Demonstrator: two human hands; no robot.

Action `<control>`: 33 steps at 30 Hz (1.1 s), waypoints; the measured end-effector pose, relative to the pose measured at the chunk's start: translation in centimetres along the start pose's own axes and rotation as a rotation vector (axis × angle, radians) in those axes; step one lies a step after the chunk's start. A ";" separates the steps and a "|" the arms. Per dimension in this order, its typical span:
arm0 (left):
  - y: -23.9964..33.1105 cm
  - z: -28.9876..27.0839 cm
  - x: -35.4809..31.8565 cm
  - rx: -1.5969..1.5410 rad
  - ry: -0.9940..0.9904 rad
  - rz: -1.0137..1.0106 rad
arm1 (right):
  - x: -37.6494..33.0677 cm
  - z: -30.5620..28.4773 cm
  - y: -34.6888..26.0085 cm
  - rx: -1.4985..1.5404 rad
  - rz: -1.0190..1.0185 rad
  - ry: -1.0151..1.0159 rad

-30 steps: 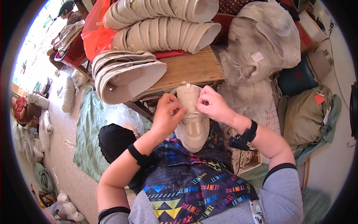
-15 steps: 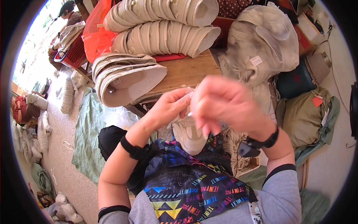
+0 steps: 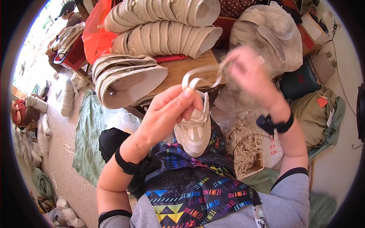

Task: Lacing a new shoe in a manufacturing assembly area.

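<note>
A cream-white sneaker [image 3: 194, 138] rests toe toward me on my lap, on the dark printed apron [image 3: 213, 182]. Above its tongue, my left hand [image 3: 171, 108] is closed in a pinch on a flat off-white shoelace [image 3: 201, 70], which loops up between thumb and forefinger. From there the lace curves across to my right hand [image 3: 253, 78], raised to the right and smeared by motion. The lace runs up to its fingertips, which look closed on it. Part of the shoe's upper and its opening are hidden behind my left fingers.
Stacked cream shoe uppers [image 3: 163, 38] lie on a wooden bench [image 3: 190, 74] ahead. A box of loose laces [image 3: 243, 146] stands right of my lap. Plastic bags of goods [image 3: 266, 34] are at the right; green sheeting [image 3: 87, 136] covers floor at the left. Another person [image 3: 70, 17] sits far left.
My right hand has swung up and away to the right from my left hand, drawing the lace out between them. My left hand has shifted slightly lower, and more of the sneaker shows.
</note>
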State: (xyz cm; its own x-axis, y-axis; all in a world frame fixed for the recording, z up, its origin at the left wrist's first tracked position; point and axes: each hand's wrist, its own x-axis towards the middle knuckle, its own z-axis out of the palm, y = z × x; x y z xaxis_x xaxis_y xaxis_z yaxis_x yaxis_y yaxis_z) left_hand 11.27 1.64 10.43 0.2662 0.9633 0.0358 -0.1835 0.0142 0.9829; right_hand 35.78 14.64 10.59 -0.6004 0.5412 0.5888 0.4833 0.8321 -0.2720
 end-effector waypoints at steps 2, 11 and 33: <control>-1.4 -0.5 0.2 -0.022 0.015 0.025 | -3.6 2.4 -1.9 0.170 -0.079 -0.377; -5.4 -2.0 -0.3 0.270 0.236 0.075 | -8.8 8.0 -5.4 0.238 0.127 -0.326; -11.2 -3.6 -2.4 1.242 0.084 0.424 | -8.6 9.4 -5.0 1.099 0.761 -0.405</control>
State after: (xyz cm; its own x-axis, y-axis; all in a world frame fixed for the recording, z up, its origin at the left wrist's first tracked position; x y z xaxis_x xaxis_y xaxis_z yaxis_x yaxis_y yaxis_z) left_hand 9.29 0.17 -1.36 0.3360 0.8460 0.4140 0.7609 -0.5029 0.4101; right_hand 32.52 7.03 -0.28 -0.6507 0.7381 -0.1781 0.1421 -0.1121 -0.9835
